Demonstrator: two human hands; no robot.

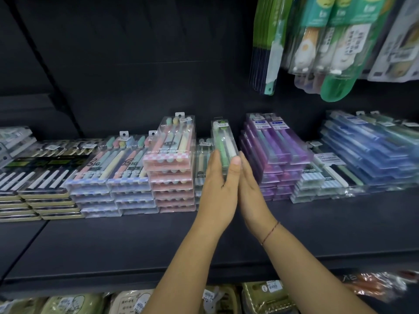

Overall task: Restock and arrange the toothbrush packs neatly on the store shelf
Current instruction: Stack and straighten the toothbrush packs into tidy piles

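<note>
A narrow clear toothbrush pack point(223, 138) with a green and a white brush tops a slim stack in the middle of the dark shelf point(136, 245). My left hand point(217, 189) lies flat against the stack's left side with straight fingers, its thumb resting on the pack's front end. Straight fingers of my right hand point(250, 191) press against the stack's right side. The two palms nearly meet at the heel, hiding the lower packs of the stack.
A taller pink pack stack point(172, 159) stands just left, pastel packs point(108, 166) and black packs point(40, 180) farther left. Purple packs point(274, 143) and blue packs point(367, 146) are to the right. Hanging packs point(328, 41) dangle overhead at right. Green goods point(68, 302) fill the shelf below.
</note>
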